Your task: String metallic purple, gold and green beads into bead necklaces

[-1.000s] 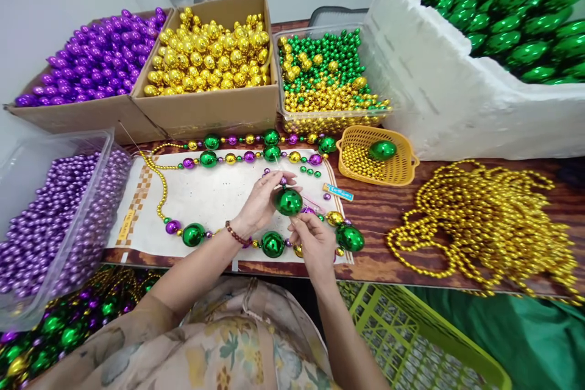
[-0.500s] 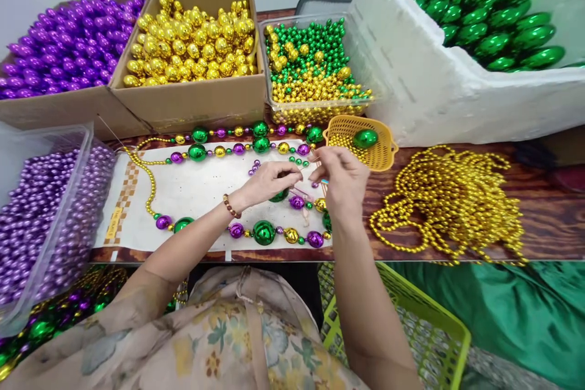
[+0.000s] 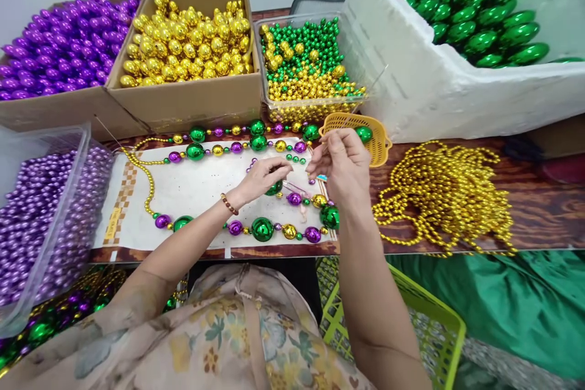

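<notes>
My left hand (image 3: 262, 178) is closed in a pinch over a large green ball (image 3: 275, 187) on the white mat (image 3: 205, 192). My right hand (image 3: 342, 166) is raised beside it, fingers pinched on a thin needle or thread too fine to make out clearly. A bead string (image 3: 262, 230) of green, gold and purple balls loops around the mat, running under both hands. A second run of the string (image 3: 237, 147) lies along the mat's far edge.
Cardboard boxes of purple balls (image 3: 59, 42) and gold balls (image 3: 183, 39) stand at the back, next to a clear tub of green and gold beads (image 3: 311, 64). A small yellow basket (image 3: 377, 143), a gold bead pile (image 3: 448, 192), a white foam box (image 3: 425, 85) and a tub of purple beads (image 3: 41, 207) surround the mat.
The green ball went from held up between both hands down onto the mat under my left hand. My right hand rose and moved right toward the yellow basket, pulling away.
</notes>
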`<state>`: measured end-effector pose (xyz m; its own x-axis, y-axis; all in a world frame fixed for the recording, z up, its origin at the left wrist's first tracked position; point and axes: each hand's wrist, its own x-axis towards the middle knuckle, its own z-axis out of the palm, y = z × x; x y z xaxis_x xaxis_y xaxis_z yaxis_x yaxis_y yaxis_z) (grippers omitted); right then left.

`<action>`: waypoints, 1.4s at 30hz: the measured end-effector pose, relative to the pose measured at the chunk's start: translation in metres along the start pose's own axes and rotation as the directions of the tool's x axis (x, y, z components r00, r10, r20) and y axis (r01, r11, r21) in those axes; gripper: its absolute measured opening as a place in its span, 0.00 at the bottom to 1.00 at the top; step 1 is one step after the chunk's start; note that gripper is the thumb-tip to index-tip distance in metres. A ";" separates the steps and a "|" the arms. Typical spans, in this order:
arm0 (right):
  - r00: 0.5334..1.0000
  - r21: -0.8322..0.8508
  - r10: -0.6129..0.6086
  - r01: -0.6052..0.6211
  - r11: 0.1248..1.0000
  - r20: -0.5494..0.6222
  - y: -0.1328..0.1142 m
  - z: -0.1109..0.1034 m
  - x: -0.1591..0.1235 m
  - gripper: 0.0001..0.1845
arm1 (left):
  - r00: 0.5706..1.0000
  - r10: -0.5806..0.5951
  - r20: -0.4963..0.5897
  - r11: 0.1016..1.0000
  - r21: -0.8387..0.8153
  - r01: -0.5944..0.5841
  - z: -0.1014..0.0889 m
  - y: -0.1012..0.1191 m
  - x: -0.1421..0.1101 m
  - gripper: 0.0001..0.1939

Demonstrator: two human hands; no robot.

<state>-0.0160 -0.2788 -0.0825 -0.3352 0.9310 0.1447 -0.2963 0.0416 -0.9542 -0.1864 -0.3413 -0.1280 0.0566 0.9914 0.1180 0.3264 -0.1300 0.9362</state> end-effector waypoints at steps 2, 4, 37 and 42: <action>0.999 -0.009 -0.040 0.040 0.999 0.004 -0.014 -0.002 0.005 0.17 | 0.998 -0.031 -0.061 0.998 -0.048 0.028 0.005 -0.012 -0.004 0.13; 0.996 -0.027 -0.088 0.088 0.996 0.005 -0.029 -0.003 0.010 0.17 | 0.992 -0.065 -0.109 0.993 -0.105 0.054 0.011 -0.022 -0.008 0.12; 0.940 -0.119 -0.145 0.190 0.975 0.310 -0.073 0.056 0.013 0.08 | 0.910 -0.269 -0.314 0.909 0.229 0.348 -0.018 -0.048 -0.064 0.11; 0.983 0.012 0.008 -0.011 1.000 0.181 -0.020 0.065 -0.016 0.07 | 0.875 -0.291 -0.386 0.952 -0.030 0.303 -0.062 -0.045 -0.076 0.12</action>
<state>-0.0628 -0.3178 -0.0485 -0.4942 0.8501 0.1820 -0.3038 0.0272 -0.9523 -0.2639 -0.4095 -0.1584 -0.4097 0.9113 -0.0412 0.2998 0.1772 0.9374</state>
